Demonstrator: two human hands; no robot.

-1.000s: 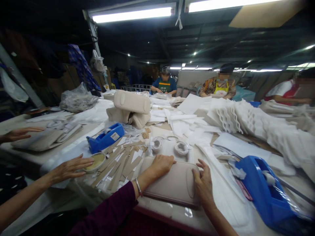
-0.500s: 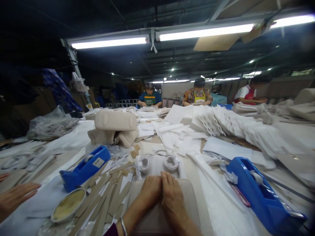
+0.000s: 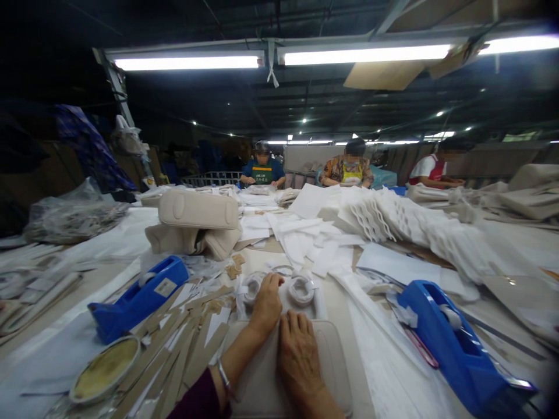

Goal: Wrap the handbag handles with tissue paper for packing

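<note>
A beige leather-like bag piece (image 3: 334,361) with rounded corners lies flat in front of me. My right hand (image 3: 299,349) rests on it, palm down, fingers stretched forward and close together. Beyond the bag's far edge, my left hand (image 3: 266,302) reaches over a pale panel with its fingers loosely bent; nothing shows in them. Two white-wrapped rings sit on that panel: the left ring (image 3: 250,287) is partly covered by my left hand, and the right ring (image 3: 301,290) is in full view.
Blue tape dispensers stand at left (image 3: 140,297) and right (image 3: 463,343). A round tin (image 3: 105,369) and beige strips (image 3: 179,349) lie left. Stacked bags (image 3: 198,209) and white foam sheets (image 3: 384,209) are farther back. Several co-workers sit across the table.
My left hand has moved forward from beside my right hand to the left ring. My right hand stays on the bag piece. Another person's hand at the far left has mostly left view.
</note>
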